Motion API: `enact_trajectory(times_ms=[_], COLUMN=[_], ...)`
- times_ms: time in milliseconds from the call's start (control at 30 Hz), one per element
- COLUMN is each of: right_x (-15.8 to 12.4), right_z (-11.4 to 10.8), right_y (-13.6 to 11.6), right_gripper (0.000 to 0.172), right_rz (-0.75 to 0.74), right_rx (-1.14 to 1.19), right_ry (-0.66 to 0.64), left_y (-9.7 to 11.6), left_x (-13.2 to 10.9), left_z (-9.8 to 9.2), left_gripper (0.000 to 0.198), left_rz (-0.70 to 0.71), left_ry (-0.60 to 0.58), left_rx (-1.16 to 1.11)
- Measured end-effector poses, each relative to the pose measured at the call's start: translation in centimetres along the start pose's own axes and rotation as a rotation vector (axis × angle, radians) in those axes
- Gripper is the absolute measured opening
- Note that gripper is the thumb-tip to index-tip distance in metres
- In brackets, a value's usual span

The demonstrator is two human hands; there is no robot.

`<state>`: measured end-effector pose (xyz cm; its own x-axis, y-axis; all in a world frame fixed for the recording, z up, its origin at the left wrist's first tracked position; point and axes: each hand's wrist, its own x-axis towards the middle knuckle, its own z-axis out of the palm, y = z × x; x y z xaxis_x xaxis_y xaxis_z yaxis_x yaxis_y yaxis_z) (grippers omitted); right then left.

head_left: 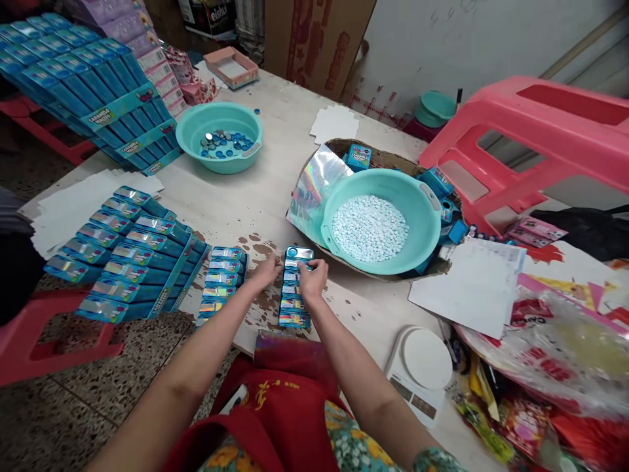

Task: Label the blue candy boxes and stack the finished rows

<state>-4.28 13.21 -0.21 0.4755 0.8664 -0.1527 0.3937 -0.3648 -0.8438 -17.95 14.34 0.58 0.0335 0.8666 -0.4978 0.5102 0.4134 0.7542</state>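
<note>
A row of small blue tins (295, 305) with shiny lids stands on the table in front of me. My right hand (313, 278) is closed at the right end of a tin near the far end of this row, thumb and fingertips on it. My left hand (268, 270) is curled shut just left of the row; whatever its fingers hold is hidden. The farthest tin (299, 253) shows a round blue spot on its top. A second row of blue tins (223, 278) lies farther left, partly behind my left forearm.
Beyond the tins, a teal basin (427, 229) of white candies rests on a cardboard box. Another teal basin (191, 141) holds blue and silver discs. Stacked tins (142, 255) fill the left edge; a white scale (426, 359) sits right. A pink stool (521, 105) stands behind.
</note>
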Motion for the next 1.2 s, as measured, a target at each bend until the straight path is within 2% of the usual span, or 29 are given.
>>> enact_trajectory(times_ms=[100,133,200,300,367,433,500,533,600,667,733,867,1000,1100,1200], right_x=[0.3,0.4,0.7,0.7,0.0,-1.5,-3.4,-4.4,-6.3,-7.9,-9.2,-11.0,-11.9,-11.9,-11.6], right_z=[-0.1,-0.2,-0.9,-4.2,-8.0,-12.4,-16.2,-17.6,-19.3,-19.7,-19.2,-18.2,-18.5,-19.3,-20.4], right_y=[0.0,0.0,0.3,1.8,3.6,5.6,7.5,8.4,9.8,11.0,12.2,14.2,15.6,15.3,13.5], right_gripper=[0.017,0.015,0.012,0.019,0.025,0.027,0.026,0.026,0.027,0.030,0.035,0.044,0.049,0.039,0.018], right_rz=[-0.055,-0.063,-0.065,-0.064,-0.091,-0.138,-0.194,-0.235,-0.344,-0.461,-0.555,-0.654,-0.713,-0.743,-0.643], right_rx=[0.013,0.023,0.038,0.129,0.197,0.169,0.036,-0.039,-0.182,-0.316,-0.444,-0.625,-0.668,-0.621,-0.524], right_ry=[-0.034,-0.048,-0.079,-0.206,-0.310,-0.328,-0.263,-0.242,-0.244,-0.273,-0.309,-0.382,-0.435,-0.474,-0.462], left_y=[0.1,0.1,-0.2,-0.6,-0.3,0.5,1.6,2.0,2.3,2.1,1.6,0.9,0.7,0.4,0.3], left_x=[-1.5,-2.0,-3.4,-6.5,-9.1,-11.8,-13.7,-14.2,-14.2,-13.3,-12.1,-10.9,-10.6,-10.4,-10.3], left_z=[0.4,0.4,0.0,-0.7,-0.2,2.0,5.6,7.6,11.3,13.7,14.7,14.7,15.0,15.5,15.6], left_gripper=[0.019,0.021,0.023,0.023,0.026,0.028,0.025,0.026,0.026,0.023,0.026,0.027,0.030,0.029,0.030], left_rz=[0.066,0.105,0.158,0.184,0.229,0.336,0.455,0.513,0.508,0.429,0.363,0.326,0.295,0.290,0.286], left_ry=[0.155,0.169,0.123,0.106,0.079,-0.095,-0.265,-0.324,-0.388,-0.417,-0.435,-0.465,-0.463,-0.463,-0.461], left_rx=[0.308,0.435,0.662,0.796,0.698,0.510,0.383,0.385,0.461,0.546,0.596,0.615,0.596,0.568,0.537])
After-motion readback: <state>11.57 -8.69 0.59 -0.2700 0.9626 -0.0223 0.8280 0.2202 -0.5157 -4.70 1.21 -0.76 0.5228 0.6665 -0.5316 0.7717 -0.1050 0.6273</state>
